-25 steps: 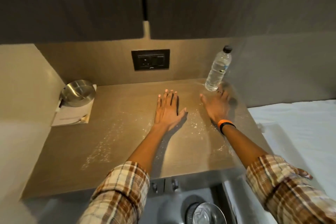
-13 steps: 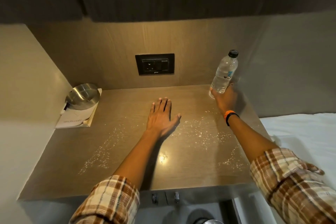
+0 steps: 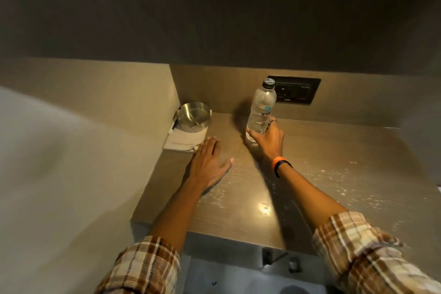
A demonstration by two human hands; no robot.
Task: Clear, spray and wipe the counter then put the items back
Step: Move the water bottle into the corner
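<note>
Right hand (image 3: 267, 142) grips the lower body of the water bottle (image 3: 261, 110), upright on the counter (image 3: 334, 150) near the back wall. I see my left hand (image 3: 208, 167) flat, fingers spread, just beside the booklet (image 3: 183, 139) under the steel bowl (image 3: 193, 117).

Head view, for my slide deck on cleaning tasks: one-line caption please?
Right hand grips a water bottle on a speckled counter; left hand lies flat.

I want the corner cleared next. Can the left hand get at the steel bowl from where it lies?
Probably yes. The left hand lies flat and empty on the counter, fingertips near the paper under the steel bowl. Nothing stands between them; the water bottle, in the right hand, is off to the side.
</note>
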